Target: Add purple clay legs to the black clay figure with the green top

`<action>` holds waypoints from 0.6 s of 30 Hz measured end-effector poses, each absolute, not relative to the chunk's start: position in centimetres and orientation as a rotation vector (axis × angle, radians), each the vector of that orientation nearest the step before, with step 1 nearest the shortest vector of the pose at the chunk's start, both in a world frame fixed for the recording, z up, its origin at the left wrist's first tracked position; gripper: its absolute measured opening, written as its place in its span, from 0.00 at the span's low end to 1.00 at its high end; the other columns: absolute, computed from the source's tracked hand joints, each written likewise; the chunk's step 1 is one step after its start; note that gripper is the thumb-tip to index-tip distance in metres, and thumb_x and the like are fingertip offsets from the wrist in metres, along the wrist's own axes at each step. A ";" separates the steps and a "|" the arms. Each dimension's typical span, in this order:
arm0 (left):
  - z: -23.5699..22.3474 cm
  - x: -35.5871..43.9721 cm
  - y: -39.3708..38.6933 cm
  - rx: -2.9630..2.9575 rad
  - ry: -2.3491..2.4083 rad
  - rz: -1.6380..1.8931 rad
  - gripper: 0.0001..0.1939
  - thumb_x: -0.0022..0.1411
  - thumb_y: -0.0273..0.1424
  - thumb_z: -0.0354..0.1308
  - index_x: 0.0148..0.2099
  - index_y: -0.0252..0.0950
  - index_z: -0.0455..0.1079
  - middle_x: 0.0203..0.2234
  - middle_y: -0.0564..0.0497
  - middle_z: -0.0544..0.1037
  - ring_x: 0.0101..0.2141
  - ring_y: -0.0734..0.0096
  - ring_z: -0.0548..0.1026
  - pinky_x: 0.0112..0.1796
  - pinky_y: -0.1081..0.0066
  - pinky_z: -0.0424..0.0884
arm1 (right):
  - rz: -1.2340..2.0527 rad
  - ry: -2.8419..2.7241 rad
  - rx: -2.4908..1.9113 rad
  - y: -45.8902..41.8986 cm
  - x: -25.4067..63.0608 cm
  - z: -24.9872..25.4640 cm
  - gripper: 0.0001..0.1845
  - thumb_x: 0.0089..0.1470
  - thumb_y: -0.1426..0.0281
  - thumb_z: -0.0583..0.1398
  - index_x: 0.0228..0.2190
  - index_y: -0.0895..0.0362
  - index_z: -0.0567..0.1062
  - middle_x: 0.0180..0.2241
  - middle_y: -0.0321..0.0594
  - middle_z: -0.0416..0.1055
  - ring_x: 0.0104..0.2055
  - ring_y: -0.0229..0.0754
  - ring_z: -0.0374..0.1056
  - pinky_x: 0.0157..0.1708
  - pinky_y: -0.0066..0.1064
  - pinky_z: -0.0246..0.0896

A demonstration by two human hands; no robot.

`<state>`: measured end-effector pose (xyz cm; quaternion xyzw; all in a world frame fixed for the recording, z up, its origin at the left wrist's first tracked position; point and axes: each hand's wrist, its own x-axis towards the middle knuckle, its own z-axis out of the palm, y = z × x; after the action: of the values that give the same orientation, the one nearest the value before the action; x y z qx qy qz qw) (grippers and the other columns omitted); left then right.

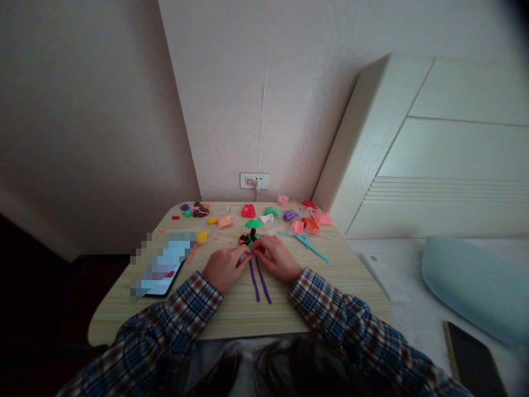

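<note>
Two purple strips (263,281) lie on the bench (235,320). Left hand (223,269) and right hand (281,260) nearly meet at the strips' far ends; grip unclear.

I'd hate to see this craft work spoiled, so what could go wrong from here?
The thin purple strips run between the left hand and the right hand, so a shifting wrist might bend or snag them. The green umbrella-shaped piece is just beyond both hands and could get knocked.

Fingers (266,242): grip unclear (phone screen (170,264) partly pixelated).
</note>
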<state>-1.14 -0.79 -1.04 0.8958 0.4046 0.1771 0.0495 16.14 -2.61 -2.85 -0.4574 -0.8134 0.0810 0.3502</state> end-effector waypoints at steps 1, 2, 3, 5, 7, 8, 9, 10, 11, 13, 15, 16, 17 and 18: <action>-1.1 -1.1 -0.7 2.727 1.240 0.547 0.11 0.62 0.34 0.48 0.39 0.37 0.69 0.28 0.50 0.78 0.29 0.66 0.75 0.28 0.72 0.63 | 0.207 -2.109 -1.182 -2.6 16.1 -2.9 0.04 0.53 0.76 0.55 0.32 0.56 0.68 0.32 0.37 0.68 0.36 0.38 0.63 0.38 0.30 0.53; -1.3 -1.2 -0.7 2.723 1.250 0.558 0.11 0.62 0.34 0.48 0.39 0.38 0.70 0.28 0.50 0.78 0.29 0.66 0.75 0.28 0.72 0.63 | 0.205 -2.113 -1.180 -2.6 16.1 -2.9 0.04 0.53 0.76 0.55 0.32 0.56 0.68 0.32 0.37 0.68 0.37 0.38 0.63 0.38 0.30 0.53; -1.3 -1.2 -0.6 2.718 1.259 0.571 0.10 0.62 0.34 0.48 0.39 0.38 0.70 0.27 0.50 0.78 0.28 0.66 0.75 0.28 0.72 0.62 | 0.203 -2.118 -1.180 -2.6 16.1 -2.9 0.04 0.53 0.76 0.54 0.32 0.56 0.67 0.32 0.37 0.68 0.37 0.38 0.63 0.38 0.30 0.52; -1.4 -1.3 -0.5 2.708 1.273 0.595 0.10 0.61 0.34 0.49 0.38 0.38 0.70 0.26 0.51 0.78 0.27 0.67 0.75 0.27 0.72 0.62 | 0.204 -2.133 -1.183 -2.6 16.0 -2.7 0.04 0.54 0.75 0.54 0.32 0.56 0.67 0.32 0.37 0.68 0.37 0.38 0.63 0.38 0.30 0.52; -1.4 -1.4 -0.4 2.704 1.272 0.614 0.10 0.61 0.34 0.50 0.38 0.38 0.71 0.25 0.51 0.77 0.27 0.67 0.74 0.27 0.72 0.61 | 0.208 -2.142 -1.188 -2.7 15.9 -2.6 0.03 0.54 0.74 0.54 0.32 0.56 0.67 0.32 0.37 0.68 0.37 0.38 0.63 0.38 0.30 0.52; -1.4 -1.4 -0.4 2.700 1.270 0.626 0.09 0.61 0.33 0.50 0.38 0.38 0.71 0.24 0.51 0.77 0.26 0.68 0.74 0.27 0.73 0.61 | 0.211 -2.139 -1.190 -2.7 15.8 -2.5 0.03 0.55 0.74 0.54 0.33 0.56 0.67 0.32 0.37 0.69 0.37 0.38 0.63 0.38 0.31 0.52; -1.5 -1.4 -0.3 2.694 1.265 0.638 0.09 0.61 0.33 0.50 0.38 0.38 0.71 0.23 0.51 0.77 0.25 0.68 0.74 0.27 0.73 0.61 | 0.214 -2.133 -1.192 -2.7 15.8 -2.5 0.03 0.55 0.74 0.54 0.33 0.56 0.67 0.33 0.37 0.69 0.37 0.38 0.63 0.38 0.30 0.52; -1.5 -1.5 -0.2 2.689 1.262 0.647 0.09 0.61 0.33 0.50 0.38 0.38 0.71 0.23 0.52 0.76 0.25 0.69 0.73 0.27 0.73 0.61 | 0.218 -2.124 -1.194 -2.7 15.8 -2.5 0.03 0.55 0.73 0.54 0.33 0.56 0.68 0.33 0.37 0.69 0.36 0.38 0.63 0.37 0.30 0.52; -1.6 -1.5 -0.1 2.683 1.261 0.653 0.09 0.61 0.33 0.50 0.38 0.38 0.70 0.23 0.52 0.76 0.24 0.69 0.73 0.27 0.73 0.61 | 0.223 -2.116 -1.196 -2.7 15.8 -2.5 0.03 0.55 0.73 0.54 0.34 0.56 0.68 0.33 0.37 0.68 0.36 0.38 0.63 0.37 0.30 0.52; -1.7 -1.6 0.0 2.676 1.258 0.650 0.10 0.61 0.33 0.49 0.38 0.38 0.70 0.24 0.51 0.76 0.24 0.69 0.73 0.27 0.73 0.61 | 0.233 -2.107 -1.200 -2.6 15.9 -2.7 0.04 0.54 0.72 0.55 0.34 0.56 0.67 0.32 0.36 0.68 0.35 0.38 0.63 0.36 0.30 0.52; -1.8 -1.6 0.1 2.674 1.248 0.640 0.09 0.61 0.33 0.49 0.38 0.38 0.70 0.25 0.51 0.77 0.25 0.69 0.73 0.27 0.73 0.61 | 0.240 -2.107 -1.200 -2.5 16.0 -3.0 0.05 0.53 0.71 0.57 0.35 0.56 0.67 0.32 0.36 0.68 0.35 0.38 0.63 0.37 0.30 0.52; -1.8 -1.6 0.1 2.673 1.242 0.640 0.09 0.61 0.33 0.49 0.38 0.38 0.70 0.26 0.51 0.77 0.26 0.68 0.74 0.28 0.73 0.61 | 0.242 -2.110 -1.199 -2.5 16.0 -3.1 0.06 0.53 0.71 0.57 0.36 0.56 0.67 0.32 0.36 0.68 0.35 0.38 0.63 0.37 0.30 0.52; -1.8 -1.6 0.1 2.672 1.234 0.641 0.10 0.61 0.33 0.49 0.38 0.38 0.70 0.27 0.51 0.77 0.27 0.68 0.74 0.28 0.73 0.62 | 0.243 -2.113 -1.198 -2.4 16.1 -3.1 0.05 0.54 0.72 0.56 0.36 0.56 0.67 0.32 0.36 0.68 0.35 0.38 0.63 0.36 0.30 0.53; -1.8 -1.6 0.1 2.672 1.231 0.643 0.10 0.61 0.33 0.49 0.38 0.38 0.70 0.27 0.51 0.77 0.27 0.68 0.74 0.28 0.73 0.62 | 0.241 -2.115 -1.201 -2.4 16.1 -3.2 0.05 0.54 0.72 0.56 0.35 0.56 0.67 0.32 0.36 0.68 0.35 0.38 0.63 0.36 0.29 0.53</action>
<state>-1.56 0.09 -1.79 0.8854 0.4080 0.2132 0.0650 16.09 -2.37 -3.17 -0.4617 -0.8132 0.0928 0.3418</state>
